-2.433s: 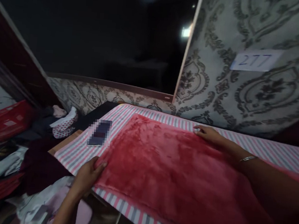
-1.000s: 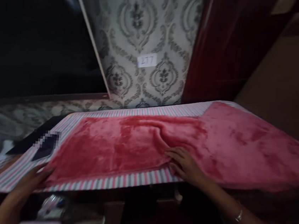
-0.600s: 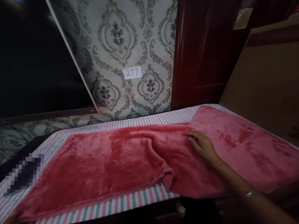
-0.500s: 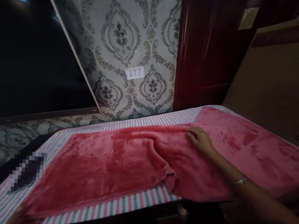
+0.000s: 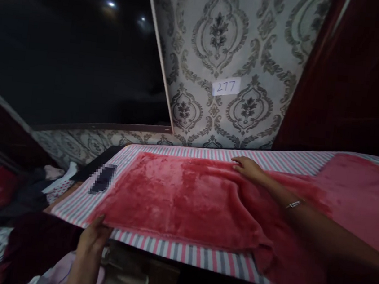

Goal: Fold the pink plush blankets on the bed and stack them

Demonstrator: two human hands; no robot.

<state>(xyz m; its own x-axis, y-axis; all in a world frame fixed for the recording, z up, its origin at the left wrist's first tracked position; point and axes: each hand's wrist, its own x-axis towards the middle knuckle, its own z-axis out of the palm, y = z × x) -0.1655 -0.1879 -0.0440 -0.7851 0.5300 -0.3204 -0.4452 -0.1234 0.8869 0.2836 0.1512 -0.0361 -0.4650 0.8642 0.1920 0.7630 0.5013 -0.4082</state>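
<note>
Nearest, the left hand [image 5: 93, 236] touches the near left corner of a red blanket [image 5: 170, 198]; whether it pinches the cloth, I cannot tell. The blanket lies on a striped sheet [image 5: 194, 253], its left part spread mostly flat, while folds by the right forearm remain unsmoothed. The right hand [image 5: 250, 168] is at the far edge, fingers slightly bent, its grip unclear. Beyond stands a patterned wall [image 5: 215, 59].
</note>
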